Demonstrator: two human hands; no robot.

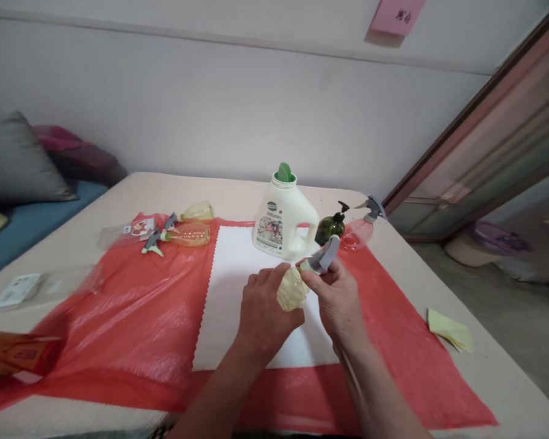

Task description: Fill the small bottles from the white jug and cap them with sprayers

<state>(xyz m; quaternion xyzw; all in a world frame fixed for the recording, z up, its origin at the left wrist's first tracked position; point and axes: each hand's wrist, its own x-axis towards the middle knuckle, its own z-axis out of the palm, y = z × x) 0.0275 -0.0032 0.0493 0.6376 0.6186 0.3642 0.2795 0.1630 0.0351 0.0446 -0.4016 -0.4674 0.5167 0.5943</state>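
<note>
Small yellow spray bottle [291, 290] held above the white cloth [238, 286], in front of the detergent jug [283, 216]. Left hand [263, 311] closed around the translucent yellow body from the left; right hand [338, 299] clamped on the grey trigger head [324, 256], fingers curled about its neck. Head seated at the bottle mouth, tilted up and to the right; whether fully screwed down, cannot tell, the joint being covered by fingers. Judged as mid-assembly or mid-disassembly of head and bottle, direction not shown.

Bottle body: pale yellow, see-through, ribbed, apparently without liquid. Trigger head: grey with a light green collar.

On the red plastic sheet [132, 323], far left: second yellow bottle [197, 211] lying without a head, and an orange spray bottle [183, 235] lying on its side with head attached. Right of the jug: dark green pump bottle [332, 227] and pink spray bottle [359, 231], upright, close together. Jug cap green, in place.
</note>
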